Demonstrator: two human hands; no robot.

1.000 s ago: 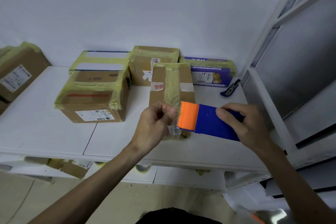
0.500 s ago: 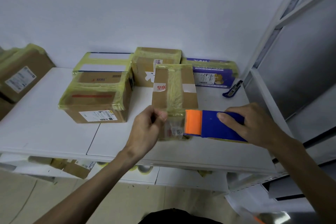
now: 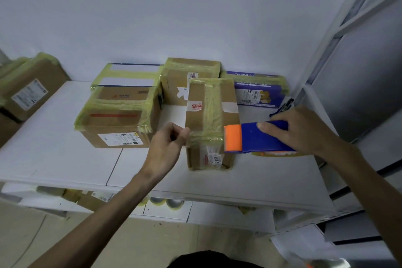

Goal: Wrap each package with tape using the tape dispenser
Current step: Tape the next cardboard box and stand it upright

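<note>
A small cardboard package [image 3: 210, 115] stands on the white shelf [image 3: 65, 159], with yellowish tape running down its top and across its near edge. My right hand [image 3: 302, 130] grips the blue tape dispenser [image 3: 261, 137], whose orange head lies at the package's near right corner. My left hand [image 3: 167, 146] pinches the clear tape end at the package's near left corner. A stretch of tape spans the front edge between the two hands.
Taped cardboard boxes [image 3: 117, 115] sit to the left and behind, a purple box [image 3: 258, 91] at the back right. A blue utility knife [image 3: 282, 106] lies by the metal rack post. Tape rolls [image 3: 165, 202] sit on the lower shelf. Another box [image 3: 28, 91] stands far left.
The dispenser moved right, away from my left hand, drawing tape along the package's near edge. My left hand shifted left to the package's left corner.
</note>
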